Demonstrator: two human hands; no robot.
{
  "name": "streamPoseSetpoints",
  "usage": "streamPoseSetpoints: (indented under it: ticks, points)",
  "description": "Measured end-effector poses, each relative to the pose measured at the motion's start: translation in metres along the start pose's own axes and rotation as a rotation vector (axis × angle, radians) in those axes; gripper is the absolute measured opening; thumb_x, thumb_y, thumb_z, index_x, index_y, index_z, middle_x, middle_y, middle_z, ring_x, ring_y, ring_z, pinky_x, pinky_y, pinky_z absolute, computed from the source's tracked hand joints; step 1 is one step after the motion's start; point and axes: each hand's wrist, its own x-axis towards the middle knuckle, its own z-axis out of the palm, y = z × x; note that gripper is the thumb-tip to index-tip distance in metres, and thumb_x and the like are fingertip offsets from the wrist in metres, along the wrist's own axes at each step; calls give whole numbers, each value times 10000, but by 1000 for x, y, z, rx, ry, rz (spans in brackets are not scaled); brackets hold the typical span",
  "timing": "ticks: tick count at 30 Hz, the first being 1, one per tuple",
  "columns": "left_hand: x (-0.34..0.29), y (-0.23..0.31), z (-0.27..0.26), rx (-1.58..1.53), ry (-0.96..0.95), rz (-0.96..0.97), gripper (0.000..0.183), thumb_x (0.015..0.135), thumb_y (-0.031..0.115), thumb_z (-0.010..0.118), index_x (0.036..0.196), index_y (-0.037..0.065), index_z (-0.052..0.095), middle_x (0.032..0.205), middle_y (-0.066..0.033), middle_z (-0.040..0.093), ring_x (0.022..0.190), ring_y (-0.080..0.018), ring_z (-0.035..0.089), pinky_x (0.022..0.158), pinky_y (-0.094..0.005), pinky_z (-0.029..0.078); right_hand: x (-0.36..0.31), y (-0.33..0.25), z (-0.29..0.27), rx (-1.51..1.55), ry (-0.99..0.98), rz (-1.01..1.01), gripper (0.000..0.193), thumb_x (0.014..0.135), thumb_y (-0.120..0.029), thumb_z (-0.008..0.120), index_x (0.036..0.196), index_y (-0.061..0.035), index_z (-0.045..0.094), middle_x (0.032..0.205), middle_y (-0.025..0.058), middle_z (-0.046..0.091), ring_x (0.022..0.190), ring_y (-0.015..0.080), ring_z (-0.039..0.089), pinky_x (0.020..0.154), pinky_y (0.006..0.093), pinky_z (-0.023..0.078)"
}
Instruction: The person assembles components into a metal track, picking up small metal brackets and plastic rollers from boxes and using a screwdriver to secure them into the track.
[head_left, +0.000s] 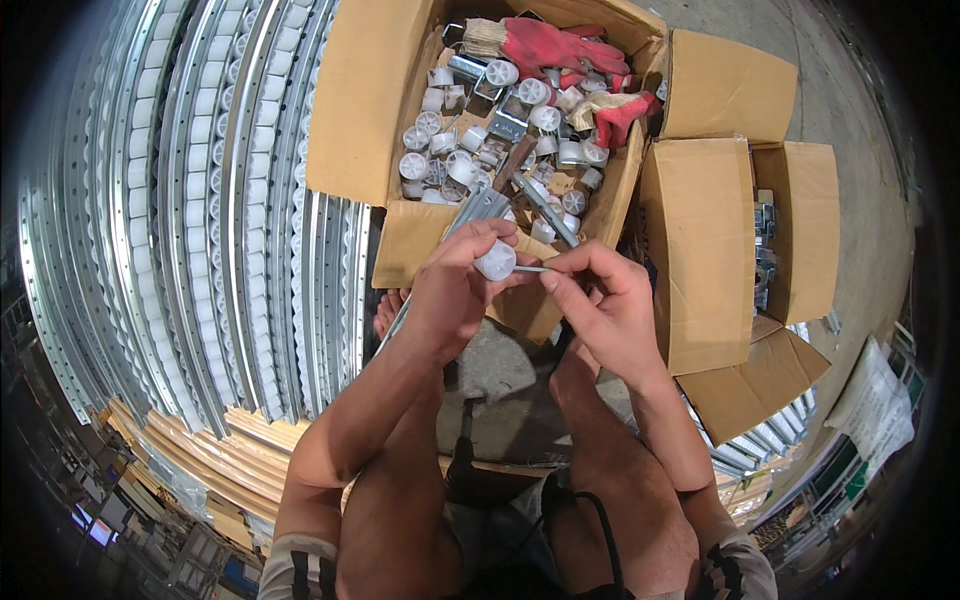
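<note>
My left hand [448,295] is closed around a white plastic roller wheel [495,262], with its round face toward the right. Between the thumb and fingertips of my right hand [612,310] is a thin metal pin [530,268], pointing left at the wheel. Its tip meets the wheel's edge, but I cannot tell whether it goes inside. A silver metal rail [486,204] passes under my left hand and leans toward the box; whether those fingers also grip it is hidden. Beyond both hands, an open cardboard box [350,110] holds loose roller wheels [462,166] and metal brackets [508,124].
Red-palmed work gloves [555,45] lie on the box's contents, near a metal bar [545,210]. Rails fitted with white rollers [205,190] are stacked at left. On the right stands another open carton [700,260] with metal parts [765,250]. Bare concrete floor [495,360] shows between my legs.
</note>
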Motion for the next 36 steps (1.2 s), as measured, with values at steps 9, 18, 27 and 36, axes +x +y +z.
streamPoseSetpoints:
  ticks: [9,18,27,36]
  points:
    - [2,-7,1,83,-5,14,344,1098,269,492,1248,-22,595,1145,-135,651,1056,-199,647,914,-330,553,1,-1,9,-214,41,-131,75,864,-10,731,931,-1,698,837,142,690,722,295,685,641,355,529]
    - [3,-7,3,166,14,22,388,1101,295,499,1293,-35,572,1165,-141,659,1081,-208,653,969,-340,550,1,0,12,-182,110,-132,71,860,-6,731,916,4,689,832,159,687,717,313,686,639,365,533]
    - [1,-17,4,271,-8,107,417,1106,313,498,1327,-33,569,1215,-161,668,1130,-207,649,1000,-334,531,2,2,10,-311,60,-233,78,844,-18,738,888,-12,674,824,151,673,736,350,678,649,405,537]
    - [-8,-30,6,379,2,231,394,1118,282,477,1341,-32,559,1192,-117,683,1111,-161,631,960,-309,496,1,2,6,-459,-121,-313,116,828,-38,725,920,-41,655,894,146,679,793,366,682,697,447,549]
